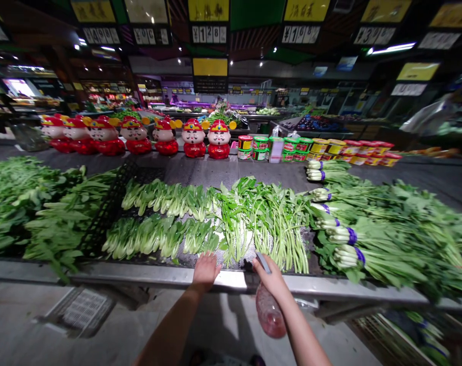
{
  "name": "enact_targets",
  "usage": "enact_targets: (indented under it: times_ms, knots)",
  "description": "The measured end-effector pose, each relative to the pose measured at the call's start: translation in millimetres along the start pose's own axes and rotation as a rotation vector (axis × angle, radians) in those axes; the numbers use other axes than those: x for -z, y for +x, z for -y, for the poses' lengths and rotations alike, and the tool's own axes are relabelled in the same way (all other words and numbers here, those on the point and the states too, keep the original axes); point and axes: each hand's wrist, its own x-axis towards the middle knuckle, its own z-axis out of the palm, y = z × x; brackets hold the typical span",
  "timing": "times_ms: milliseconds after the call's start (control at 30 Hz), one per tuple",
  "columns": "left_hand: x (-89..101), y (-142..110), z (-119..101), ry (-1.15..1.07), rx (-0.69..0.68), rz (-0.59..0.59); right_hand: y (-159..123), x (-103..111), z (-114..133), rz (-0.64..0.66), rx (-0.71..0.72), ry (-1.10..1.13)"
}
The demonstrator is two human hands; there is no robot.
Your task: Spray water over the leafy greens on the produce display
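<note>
My right hand (273,278) is wrapped round the neck of a clear spray bottle (269,315) with pinkish-red at its base. The bottle's grey head (263,262) pokes out above my thumb, and its body hangs in front of the stall's metal edge. My left hand (207,270) lies over that metal rim (154,274), fingers stretched forward beside the lower row of bok choy (173,236); whether they touch the leaves I cannot tell. Long-stemmed leafy greens (279,229) lie beyond my right hand. A second row of bok choy (173,198) runs behind the first.
Purple-banded bundles of greens (343,235) are piled at the right, loose leafy greens (63,218) at the left. Red figurine-shaped containers (219,140) and stacked tubs (259,147) line the back. Price signs (208,34) hang overhead. A crate (82,310) sits on the floor below.
</note>
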Motion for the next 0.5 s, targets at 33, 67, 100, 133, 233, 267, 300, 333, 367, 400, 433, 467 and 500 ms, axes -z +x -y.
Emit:
enact_targets:
  times_ms: [33, 67, 100, 133, 233, 267, 300, 333, 367, 400, 433, 467, 500]
  knots:
    - [0.3, 0, 0, 0.0, 0.0, 0.002, 2, 4, 4, -0.02, 0.007, 0.018]
    - [0.8, 0, 0, 0.001, 0.001, 0.002, 4, 8, 9, -0.042, 0.012, 0.035]
    - [1.5, 0, -1, 0.001, 0.001, 0.002, 7, 12, 13, -0.058, 0.02, 0.048]
    - [2.4, 0, -1, 0.002, 0.002, 0.004, 9, 15, 18, -0.071, 0.032, 0.057]
    - [4.8, 0, -2, 0.002, 0.013, 0.025, 18, 22, 27, -0.074, 0.079, 0.059]
    - [5.2, 0, -2, 0.001, 0.018, 0.033, 20, 23, 28, -0.071, 0.09, 0.056]
    - [5.2, 0, -3, 0.0, 0.025, 0.034, 23, 23, 28, -0.067, 0.096, 0.05]
    - [5.0, 0, -3, -0.002, 0.03, 0.038, 26, 23, 26, -0.067, 0.096, 0.042]
    - [4.6, 1, -2, -0.005, 0.032, 0.043, 29, 22, 24, -0.068, 0.09, 0.031]
    - [4.1, 1, -2, -0.008, 0.034, 0.05, 31, 21, 22, -0.065, 0.081, 0.018]
    - [3.6, 1, -2, -0.01, 0.035, 0.058, 33, 20, 19, -0.06, 0.071, 0.002]
    - [3.2, 1, -1, -0.012, 0.037, 0.065, 35, 19, 16, -0.056, 0.062, -0.016]
    - [3.0, 2, -1, -0.014, 0.041, 0.072, 37, 17, 13, -0.055, 0.055, -0.03]
